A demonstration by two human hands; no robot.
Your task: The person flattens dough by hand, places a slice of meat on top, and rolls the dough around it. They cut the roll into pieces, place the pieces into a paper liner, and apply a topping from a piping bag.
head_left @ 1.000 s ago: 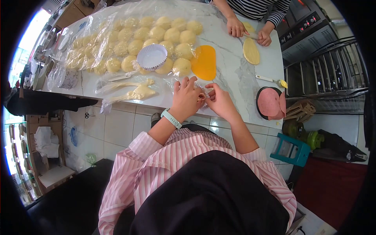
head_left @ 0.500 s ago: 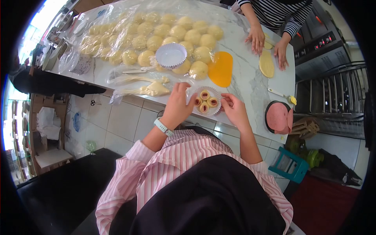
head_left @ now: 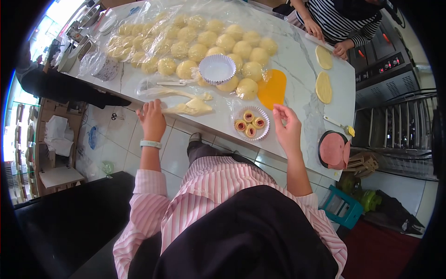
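Observation:
My left hand is at the table's front edge, its fingers closed over the tail end of a clear piping bag with pale yellow filling. The bag's far end lies flat on the table, while its tail is hidden under the hand. My right hand is raised beside a white fluted paper baking cup, fingers apart and nothing in them. Several small dough rolls with a reddish-pink filling stand on end inside that cup. Just beyond my right fingertips lies an orange dough scraper.
Rows of dough balls sit under plastic film, with empty paper cups on top. At right are flattened dough ovals, a spoon and pink meat slices. A co-worker's hands hold a rolling pin at the far right.
My left hand has left the paper cup and moved left to the piping bag. My right hand has drawn away to the right of the cup. The co-worker's hands have moved onto a rolling pin.

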